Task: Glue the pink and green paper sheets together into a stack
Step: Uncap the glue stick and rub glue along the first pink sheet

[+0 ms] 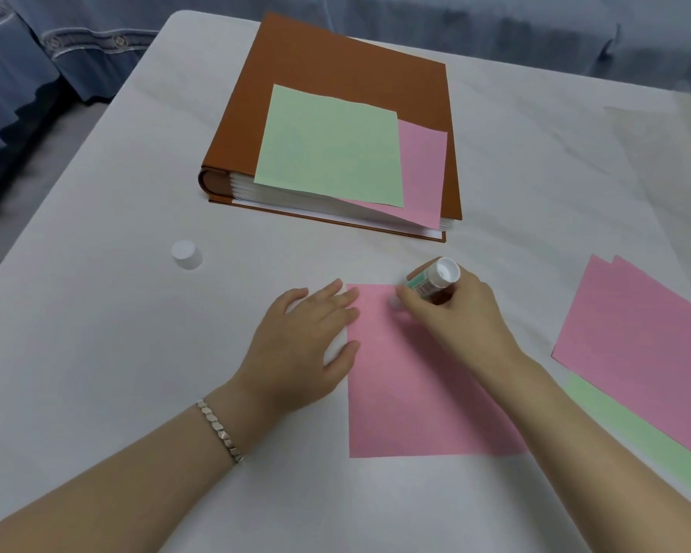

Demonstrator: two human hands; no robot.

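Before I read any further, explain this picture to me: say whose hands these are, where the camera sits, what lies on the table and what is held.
There is no machine here. A person works with bare hands, and the one picture comes from a camera worn on their head, looking down. The left hand lies flat, fingers on the edge of a pink sheet on the white table. The right hand grips a glue stick, tip down on that sheet. A white cap stands off to the left. Behind, a brown album carries a green sheet over a second pink sheet. At the right, spare pink sheets lie over green paper.
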